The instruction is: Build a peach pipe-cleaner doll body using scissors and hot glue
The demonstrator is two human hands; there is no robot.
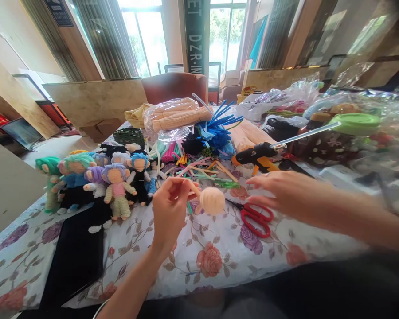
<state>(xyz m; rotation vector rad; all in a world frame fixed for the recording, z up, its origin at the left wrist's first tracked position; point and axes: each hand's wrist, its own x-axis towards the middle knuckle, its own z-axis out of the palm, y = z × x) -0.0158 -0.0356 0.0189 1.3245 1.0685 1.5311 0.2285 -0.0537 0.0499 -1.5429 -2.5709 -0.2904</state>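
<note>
In the head view, my left hand (171,204) pinches the stem of a beige doll head (212,201), whose round end points right. My right hand (269,189) is blurred, with its fingers apart and nothing visible between them, above the red-handled scissors (257,218). The scissors lie on the flowered tablecloth (186,270). Just behind my right hand is a black and orange glue gun (257,157) with a long clear stick in its back. Cut pipe cleaner pieces (199,172) lie scattered behind the doll head.
Several yarn-haired dolls (118,190) stand at the left by a black tablet (75,252). Blue pipe cleaners (216,133) and a wrapped beige bundle (179,116) are piled at the back. Plastic bags (269,102) and a green lid (355,123) are at the right.
</note>
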